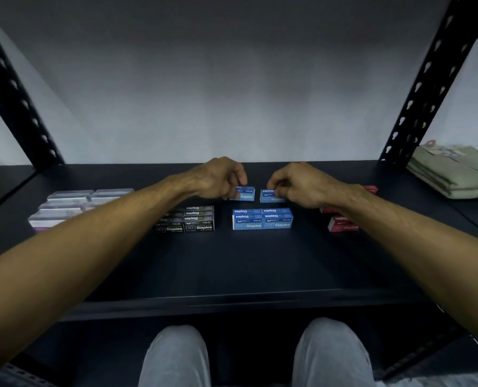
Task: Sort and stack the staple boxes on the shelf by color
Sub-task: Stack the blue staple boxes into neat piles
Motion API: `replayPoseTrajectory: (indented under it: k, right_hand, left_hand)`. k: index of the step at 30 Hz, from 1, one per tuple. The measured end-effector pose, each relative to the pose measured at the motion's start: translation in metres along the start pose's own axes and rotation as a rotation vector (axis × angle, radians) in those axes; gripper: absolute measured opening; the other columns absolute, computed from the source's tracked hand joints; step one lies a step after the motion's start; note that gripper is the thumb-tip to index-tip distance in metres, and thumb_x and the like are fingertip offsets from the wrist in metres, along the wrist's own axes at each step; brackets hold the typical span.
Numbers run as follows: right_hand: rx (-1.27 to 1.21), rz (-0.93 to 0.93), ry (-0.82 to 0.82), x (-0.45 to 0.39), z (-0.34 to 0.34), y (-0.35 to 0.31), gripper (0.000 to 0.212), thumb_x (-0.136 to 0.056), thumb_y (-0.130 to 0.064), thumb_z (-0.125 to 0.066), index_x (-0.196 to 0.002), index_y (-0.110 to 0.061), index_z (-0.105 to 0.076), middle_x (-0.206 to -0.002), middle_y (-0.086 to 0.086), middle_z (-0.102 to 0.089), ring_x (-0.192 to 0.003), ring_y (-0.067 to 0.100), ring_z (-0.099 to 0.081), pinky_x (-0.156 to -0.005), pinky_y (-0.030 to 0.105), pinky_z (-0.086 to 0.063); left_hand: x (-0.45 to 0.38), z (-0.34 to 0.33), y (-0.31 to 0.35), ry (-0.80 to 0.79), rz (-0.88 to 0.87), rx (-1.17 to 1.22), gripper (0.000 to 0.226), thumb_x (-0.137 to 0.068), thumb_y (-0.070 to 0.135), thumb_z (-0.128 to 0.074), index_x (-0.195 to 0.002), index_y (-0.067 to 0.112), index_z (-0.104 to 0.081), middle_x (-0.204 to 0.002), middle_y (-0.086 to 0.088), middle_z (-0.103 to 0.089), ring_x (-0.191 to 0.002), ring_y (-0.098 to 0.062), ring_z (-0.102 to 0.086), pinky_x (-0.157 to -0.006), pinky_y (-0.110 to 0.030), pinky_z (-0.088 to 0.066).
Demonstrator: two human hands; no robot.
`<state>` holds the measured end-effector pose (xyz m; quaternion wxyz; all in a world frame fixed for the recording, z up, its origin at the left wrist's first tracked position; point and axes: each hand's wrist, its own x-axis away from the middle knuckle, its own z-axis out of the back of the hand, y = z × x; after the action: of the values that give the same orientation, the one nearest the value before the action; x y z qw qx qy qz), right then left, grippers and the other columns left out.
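Four groups of staple boxes (262,219) sat in a row across mid-frame on the shelf (232,263), folded cloth (455,174) at far right.

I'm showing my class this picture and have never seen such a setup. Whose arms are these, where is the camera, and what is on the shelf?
There is no machine: a person wears a camera on the head, looking down at their own arms. On the black shelf lie groups of staple boxes: pale boxes, black boxes, a blue stack and red boxes. The left hand pinches one blue box; the right hand pinches another blue box, both behind the stack.
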<state>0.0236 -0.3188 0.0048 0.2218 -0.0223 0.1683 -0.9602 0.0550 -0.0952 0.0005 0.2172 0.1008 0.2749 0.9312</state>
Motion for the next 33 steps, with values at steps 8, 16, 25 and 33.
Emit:
replayPoseTrajectory:
  k: [8,16,25,33]
  right_hand:
    - [-0.041,-0.009,-0.042,0.011,0.002,-0.004,0.020,-0.094,-0.017,-0.063,-0.112,-0.020,-0.071,-0.097,-0.011,-0.068,-0.091,0.003,-0.063,-0.082,0.020,-0.047]
    - [-0.063,-0.015,-0.023,0.018,0.001,-0.008,0.019,-0.093,-0.016,-0.062,-0.109,-0.021,-0.073,-0.095,-0.009,-0.072,-0.089,0.004,-0.065,-0.083,0.020,-0.047]
    - [-0.095,-0.023,-0.063,0.023,0.001,-0.014,0.018,-0.094,-0.016,-0.062,-0.107,-0.024,-0.073,-0.098,-0.010,-0.072,-0.092,0.003,-0.065,-0.086,0.020,-0.048]
    - [-0.089,-0.029,-0.082,0.025,0.002,-0.015,0.019,-0.095,-0.016,-0.061,-0.108,-0.025,-0.073,-0.097,-0.013,-0.070,-0.089,-0.002,-0.063,-0.090,0.024,-0.050]
  left_hand:
    - [0.008,-0.003,0.004,-0.067,-0.007,0.031,0.016,-0.087,0.007,-0.070,-0.102,0.015,-0.072,-0.074,0.001,-0.072,-0.062,-0.008,-0.064,-0.057,-0.019,-0.051]
    - [0.016,-0.006,0.009,-0.084,0.003,0.088,0.021,-0.089,0.010,-0.069,-0.109,0.011,-0.074,-0.071,0.002,-0.070,-0.060,-0.008,-0.066,-0.059,-0.022,-0.055]
    - [0.024,-0.005,0.014,-0.093,0.012,0.139,0.021,-0.089,0.008,-0.068,-0.109,0.007,-0.073,-0.058,0.006,-0.069,-0.052,-0.006,-0.065,-0.056,-0.020,-0.056]
    - [0.032,-0.005,0.017,-0.122,-0.007,0.118,0.020,-0.098,0.010,-0.055,-0.105,0.009,-0.074,-0.089,-0.009,-0.075,-0.066,-0.014,-0.070,-0.067,-0.028,-0.060]
